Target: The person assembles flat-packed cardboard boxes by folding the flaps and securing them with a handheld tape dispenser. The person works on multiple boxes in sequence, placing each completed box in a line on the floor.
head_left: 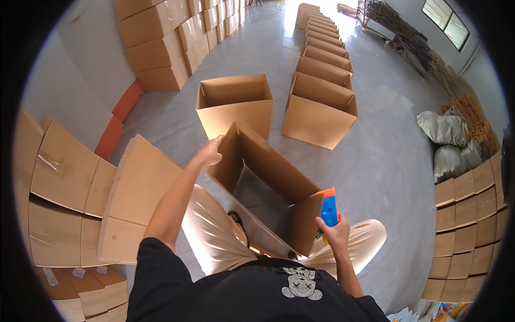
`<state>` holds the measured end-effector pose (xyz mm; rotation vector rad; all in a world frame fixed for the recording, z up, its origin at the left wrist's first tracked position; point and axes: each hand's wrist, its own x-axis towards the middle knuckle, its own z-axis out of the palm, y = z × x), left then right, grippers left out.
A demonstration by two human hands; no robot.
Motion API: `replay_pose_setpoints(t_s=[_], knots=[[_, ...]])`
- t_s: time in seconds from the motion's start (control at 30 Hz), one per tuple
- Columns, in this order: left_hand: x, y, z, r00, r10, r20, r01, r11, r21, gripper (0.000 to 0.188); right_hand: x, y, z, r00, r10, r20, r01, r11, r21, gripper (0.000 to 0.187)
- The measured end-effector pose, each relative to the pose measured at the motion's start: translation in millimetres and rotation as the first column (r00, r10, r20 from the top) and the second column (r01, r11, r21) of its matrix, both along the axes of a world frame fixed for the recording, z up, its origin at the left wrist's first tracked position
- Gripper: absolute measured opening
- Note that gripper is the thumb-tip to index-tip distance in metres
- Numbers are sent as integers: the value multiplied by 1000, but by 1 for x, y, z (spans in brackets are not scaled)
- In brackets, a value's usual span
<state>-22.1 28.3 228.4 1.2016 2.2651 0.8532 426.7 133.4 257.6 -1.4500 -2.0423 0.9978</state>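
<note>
A cardboard box [279,166], opened out into a four-sided sleeve, stands tilted between my hands and in front of my knees. The floor and my foot show through it. My left hand [209,154] grips the wall at its left corner, thumb and fingers closed on the cardboard. At the right end, my right hand [335,231] is closed around a blue and orange tape dispenser [329,206], held up against the outside of the box wall. The fingers of that hand are partly hidden.
Ahead stands an open-topped box [234,110]; right of it a row of open boxes [320,112] runs back. Flat cardboard sheets [137,188] lean at my left. Stacked cartons [155,48] line the far left, folded cardboard [466,236] the right. White sacks [442,129] lie by the right wall.
</note>
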Motion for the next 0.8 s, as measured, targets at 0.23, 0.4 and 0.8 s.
replay_pose_setpoints(t_s=[0.23, 0.4, 0.8], knots=[[36, 20, 60, 844, -407, -350, 217, 855, -471, 68, 71, -6, 43, 781, -124, -613, 72, 991, -109, 53], [106, 30, 64, 684, -601, -413, 336, 763, -553, 82, 84, -48, 58, 876, 186, -445, -272, 952, -137, 62], [84, -43, 46, 567, -823, -32, 694, 498, -520, 111, -53, -26, -30, 880, 335, -337, -400, 905, -147, 42]])
